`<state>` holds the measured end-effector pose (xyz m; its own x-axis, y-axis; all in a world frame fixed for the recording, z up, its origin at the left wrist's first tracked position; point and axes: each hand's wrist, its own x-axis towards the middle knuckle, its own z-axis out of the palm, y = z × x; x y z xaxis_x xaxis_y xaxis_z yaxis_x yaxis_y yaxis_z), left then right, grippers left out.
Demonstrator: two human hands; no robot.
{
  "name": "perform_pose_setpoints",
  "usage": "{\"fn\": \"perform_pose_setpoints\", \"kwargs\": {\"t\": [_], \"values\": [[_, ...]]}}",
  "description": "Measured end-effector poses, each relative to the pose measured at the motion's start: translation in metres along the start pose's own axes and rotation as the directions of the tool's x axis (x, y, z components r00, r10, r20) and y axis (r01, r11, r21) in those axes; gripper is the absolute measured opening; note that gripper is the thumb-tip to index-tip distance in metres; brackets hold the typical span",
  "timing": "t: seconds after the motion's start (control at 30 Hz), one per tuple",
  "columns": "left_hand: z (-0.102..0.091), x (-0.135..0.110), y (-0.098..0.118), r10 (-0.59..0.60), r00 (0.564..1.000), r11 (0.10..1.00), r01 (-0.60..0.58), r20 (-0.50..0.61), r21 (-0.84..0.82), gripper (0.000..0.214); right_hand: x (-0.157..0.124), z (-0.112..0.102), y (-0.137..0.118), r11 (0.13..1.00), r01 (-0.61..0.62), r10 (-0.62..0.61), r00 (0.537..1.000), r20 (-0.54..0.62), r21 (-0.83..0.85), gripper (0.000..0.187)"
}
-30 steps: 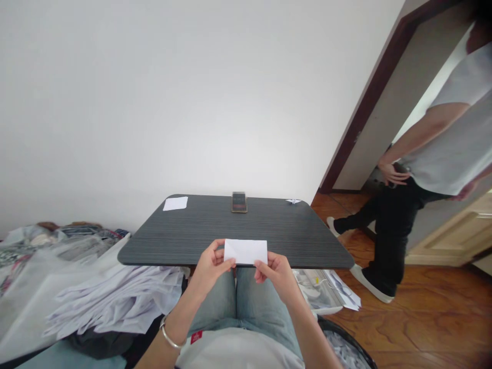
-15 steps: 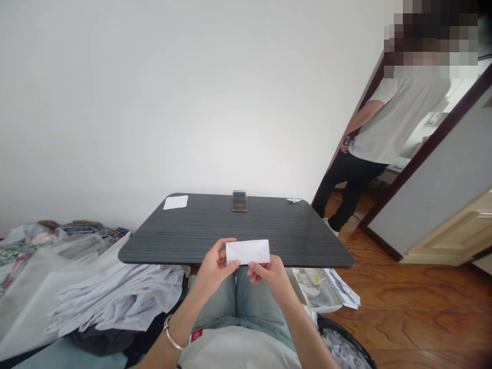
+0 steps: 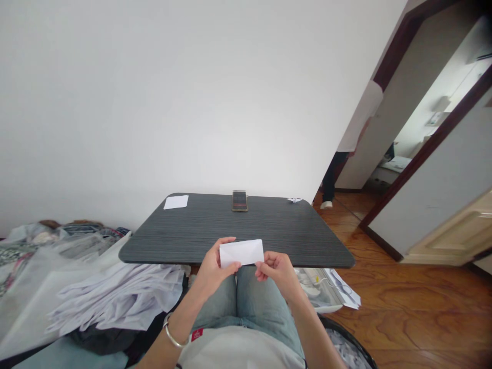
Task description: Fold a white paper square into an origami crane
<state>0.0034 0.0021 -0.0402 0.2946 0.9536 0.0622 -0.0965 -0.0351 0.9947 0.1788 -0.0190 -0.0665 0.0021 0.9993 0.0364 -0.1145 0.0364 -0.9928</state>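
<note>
A folded white sheet of paper (image 3: pixel 242 253) is held up over the near edge of the dark table (image 3: pixel 200 228). My left hand (image 3: pixel 216 264) grips its left end, thumb in front and fingers behind. At the lower right corner of the paper is my right hand (image 3: pixel 274 267), its fingers curled and the thumb and forefinger pinched together at the edge. On the table's far left corner lies a flat white sheet (image 3: pixel 176 202). A small folded paper shape (image 3: pixel 294 200) rests at the far right corner.
A phone (image 3: pixel 240 201) leans at the table's back edge. Heaped white cloth (image 3: pixel 126 294) lies to the left. A box of odds and ends (image 3: pixel 325 289) and a dark bin (image 3: pixel 351 348) stand to the right. A person (image 3: pixel 332 177) is partly hidden in the doorway.
The folded paper has shifted slightly left. My right hand has slid to its lower right corner, fingers more curled. The person in the doorway has moved away behind the wall edge.
</note>
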Motion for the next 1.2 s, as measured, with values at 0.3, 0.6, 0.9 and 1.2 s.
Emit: {"fn": "perform_pose_setpoints", "kwargs": {"t": [0.3, 0.6, 0.9, 1.2], "values": [[-0.003, -0.002, 0.004, -0.024, 0.998, 1.0, 0.023, -0.055, -0.011, 0.059, 0.003, -0.013, 0.0, 0.999, 0.024, -0.024, 1.0, -0.015, -0.039, 0.024], [-0.002, 0.0, 0.002, -0.015, 0.999, 1.0, 0.015, -0.041, -0.007, 0.058, 0.001, 0.002, 0.001, 0.995, 0.094, -0.093, 0.996, -0.014, 0.018, 0.028], [0.002, 0.002, -0.006, 0.049, 0.998, 0.999, -0.048, -0.046, 0.021, 0.058, -0.003, 0.007, 0.002, 0.99, 0.134, -0.135, 0.99, -0.032, -0.039, 0.033], [-0.018, 0.004, -0.002, 0.009, 0.999, 1.0, -0.011, -0.045, -0.028, 0.067, 0.002, -0.003, 0.006, 0.989, 0.146, -0.146, 0.986, -0.084, -0.016, 0.035]]}}
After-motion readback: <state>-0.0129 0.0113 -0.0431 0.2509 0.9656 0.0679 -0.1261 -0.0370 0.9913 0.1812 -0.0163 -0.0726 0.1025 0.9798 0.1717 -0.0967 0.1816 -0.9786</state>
